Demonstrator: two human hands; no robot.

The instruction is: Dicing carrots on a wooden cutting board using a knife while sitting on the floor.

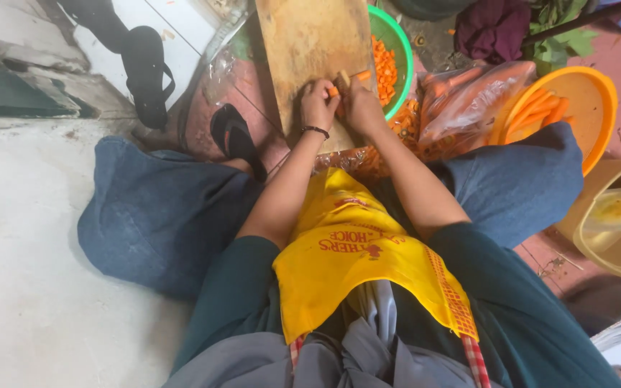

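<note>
A carrot is being pinned on the board by the left hand; the right hand is clenched, contents unclear. Fingertips are best being kept curled back.

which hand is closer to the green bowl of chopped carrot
Right. The right hand works on the wooden cutting board right beside the green bowl. The left hand sits on the far side of it, further from the bowl.

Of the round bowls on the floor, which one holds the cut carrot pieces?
The green bowl just beyond the wooden cutting board, heaped with small carrot pieces. The orange bowl, further right, holds whole long carrots instead.
</note>
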